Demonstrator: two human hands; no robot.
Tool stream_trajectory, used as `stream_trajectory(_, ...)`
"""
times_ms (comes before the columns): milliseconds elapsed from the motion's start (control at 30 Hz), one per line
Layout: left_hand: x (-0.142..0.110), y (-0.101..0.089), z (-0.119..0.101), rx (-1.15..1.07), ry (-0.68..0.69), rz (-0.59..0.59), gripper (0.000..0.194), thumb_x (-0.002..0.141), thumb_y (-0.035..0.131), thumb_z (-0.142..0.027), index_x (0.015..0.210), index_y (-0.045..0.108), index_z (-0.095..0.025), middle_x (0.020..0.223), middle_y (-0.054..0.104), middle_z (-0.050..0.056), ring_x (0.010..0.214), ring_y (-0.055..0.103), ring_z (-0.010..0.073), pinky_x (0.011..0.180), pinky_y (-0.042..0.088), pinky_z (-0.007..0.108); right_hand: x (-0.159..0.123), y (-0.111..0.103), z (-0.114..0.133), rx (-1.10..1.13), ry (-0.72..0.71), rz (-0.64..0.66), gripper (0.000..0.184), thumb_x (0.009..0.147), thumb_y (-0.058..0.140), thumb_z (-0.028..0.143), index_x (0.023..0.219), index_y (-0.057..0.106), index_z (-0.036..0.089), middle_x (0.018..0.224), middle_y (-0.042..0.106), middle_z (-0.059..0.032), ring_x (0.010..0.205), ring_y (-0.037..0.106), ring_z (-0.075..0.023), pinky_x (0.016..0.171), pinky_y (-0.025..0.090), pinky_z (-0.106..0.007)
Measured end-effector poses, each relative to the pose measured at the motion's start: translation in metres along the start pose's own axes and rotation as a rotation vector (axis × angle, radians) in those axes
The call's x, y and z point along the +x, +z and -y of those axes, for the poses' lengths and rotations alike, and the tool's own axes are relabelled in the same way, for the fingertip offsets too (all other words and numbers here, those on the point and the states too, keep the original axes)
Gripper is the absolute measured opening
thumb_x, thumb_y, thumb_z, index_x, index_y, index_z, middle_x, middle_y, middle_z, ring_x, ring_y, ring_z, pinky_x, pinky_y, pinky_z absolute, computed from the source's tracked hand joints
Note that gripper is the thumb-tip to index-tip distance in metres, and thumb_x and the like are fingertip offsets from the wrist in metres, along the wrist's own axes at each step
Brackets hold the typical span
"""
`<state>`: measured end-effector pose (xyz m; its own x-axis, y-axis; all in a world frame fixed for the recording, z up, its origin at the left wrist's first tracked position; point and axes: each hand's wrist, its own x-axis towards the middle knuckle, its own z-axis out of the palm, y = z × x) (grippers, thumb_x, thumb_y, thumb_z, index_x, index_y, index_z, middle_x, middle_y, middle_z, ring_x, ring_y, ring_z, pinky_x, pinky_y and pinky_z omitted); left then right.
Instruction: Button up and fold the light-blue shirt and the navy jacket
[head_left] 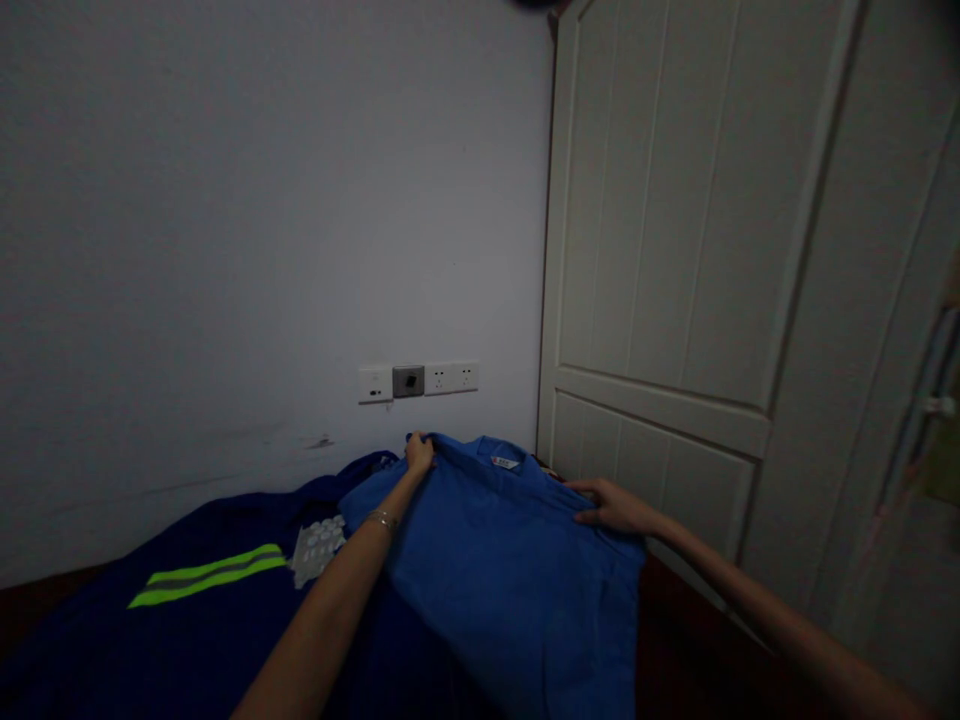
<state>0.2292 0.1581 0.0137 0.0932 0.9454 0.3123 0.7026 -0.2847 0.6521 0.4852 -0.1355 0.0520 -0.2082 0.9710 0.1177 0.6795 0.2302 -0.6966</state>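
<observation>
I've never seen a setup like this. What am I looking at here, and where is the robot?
There is no robot here: these are a person's bare hands, seen by a camera worn on that person's head, looking forward and down. There is just one picture. The left hand grips a lighter blue garment near one shoulder; the right hand has its fingers on the other side, though how firmly is unclear. A label shows at the collar. To the left lies a dark blue garment with a yellow-green stripe. Behind are a wall with sockets and a pale panelled door.
</observation>
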Motion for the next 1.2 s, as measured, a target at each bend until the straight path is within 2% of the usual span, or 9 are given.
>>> stream_trajectory(100, 0.01, 0.006, -0.01, 0.001, 0.018, -0.027, 0.026, 0.089, 0.034, -0.022, 0.111, 0.047, -0.014, 0.092, 0.065, 0.01, 0.07, 0.065, 0.0138, 0.057, 0.049, 0.021, -0.004, -0.003, -0.008, 0.062, 0.024, 0.016, 0.055, 0.069, 0.06, 0.031, 0.123, 0.053, 0.024, 0.095, 0.07, -0.0019, 0.091, 0.064, -0.0269, 0.083, 0.049, -0.042)
stream_trajectory(233, 0.021, 0.019, -0.026, 0.034, 0.096, -0.04, 0.025, 0.087, 0.04, -0.021, 0.108, 0.051, -0.015, 0.101, 0.063, 0.01, 0.088, 0.063, 0.016, 0.074, 0.046, 0.023, -0.014, -0.004, -0.019, 0.131, 0.023, -0.013, 0.058, 0.069, 0.062, 0.033, 0.125, 0.051, 0.023, 0.11, 0.065, -0.0038, 0.097, 0.062, -0.0264, 0.086, 0.047, -0.042)
stream_trajectory(333, 0.026, 0.034, -0.041, 0.06, 0.148, -0.022, 0.024, 0.086, 0.042, -0.02, 0.107, 0.052, -0.016, 0.107, 0.061, 0.01, 0.098, 0.059, 0.017, 0.081, 0.042, 0.024, -0.023, -0.007, -0.028, 0.146, 0.046, -0.047, 0.06, 0.069, 0.063, 0.034, 0.126, 0.05, 0.022, 0.112, 0.064, -0.0043, 0.1, 0.06, -0.026, 0.088, 0.047, -0.042)
stream_trajectory(667, 0.029, 0.083, -0.09, 0.115, 0.268, 0.082, 0.023, 0.087, 0.039, -0.021, 0.103, 0.053, -0.015, 0.104, 0.062, 0.012, 0.099, 0.058, 0.0198, 0.08, 0.042, 0.026, -0.05, -0.021, -0.064, 0.098, 0.178, -0.127, 0.067, 0.07, 0.062, 0.033, 0.132, 0.042, 0.023, 0.104, 0.068, -0.0039, 0.083, 0.066, -0.0251, 0.072, 0.054, -0.041)
stream_trajectory(867, 0.032, 0.111, -0.112, 0.129, 0.306, 0.129, 0.023, 0.087, 0.039, -0.022, 0.103, 0.054, -0.015, 0.104, 0.062, 0.013, 0.101, 0.058, 0.0205, 0.08, 0.043, 0.027, -0.064, -0.03, -0.074, 0.075, 0.212, -0.174, 0.064, 0.069, 0.063, 0.034, 0.13, 0.045, 0.024, 0.109, 0.065, -0.0028, 0.092, 0.064, -0.0259, 0.081, 0.051, -0.042)
stream_trajectory(1200, 0.036, 0.151, -0.141, 0.142, 0.344, 0.184, 0.023, 0.088, 0.038, -0.025, 0.103, 0.053, -0.015, 0.104, 0.062, 0.013, 0.101, 0.057, 0.0208, 0.08, 0.042, 0.027, -0.083, -0.038, -0.093, 0.006, 0.281, -0.213, 0.065, 0.07, 0.061, 0.034, 0.131, 0.043, 0.02, 0.112, 0.064, -0.0061, 0.092, 0.063, -0.0245, 0.079, 0.051, -0.038)
